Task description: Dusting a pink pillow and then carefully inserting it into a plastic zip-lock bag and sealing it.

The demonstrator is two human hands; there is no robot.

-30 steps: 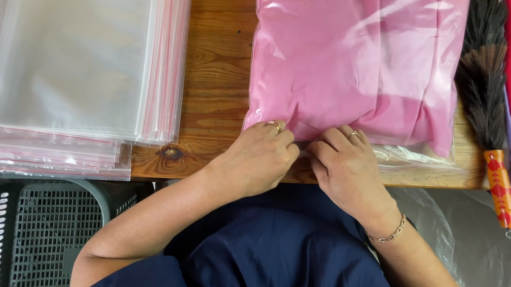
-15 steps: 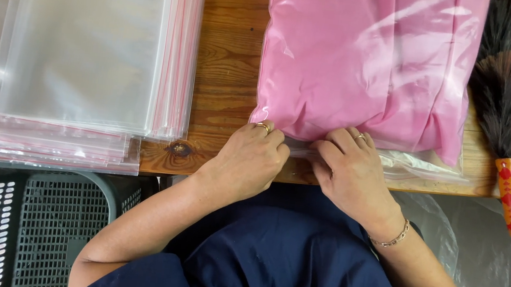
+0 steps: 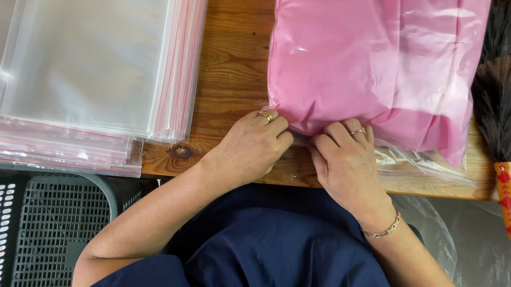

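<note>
Both pinched shut on near open edge of clear plastic bag w/ folded pink cloth (image 3: 377,54): left hand (image 3: 254,146) & right hand (image 3: 345,164) side by side, edge running left-right, bag bulk lying straight away from fingertips.

At 12 o'clock the pink bagged cloth (image 3: 377,54) runs off the top edge; fingertips (image 3: 282,137) of both hands tuck beneath its near edge, unseen.

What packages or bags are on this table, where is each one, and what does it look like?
Filled clear bag: middle right of the wooden table, rectangular, folded pink cloth inside; left hand and right hand pinch its near edge.
Stack of empty bags: left side, flat, transparent, with pink-red strips along the right edge.
No labels, signs or screens show.
</note>
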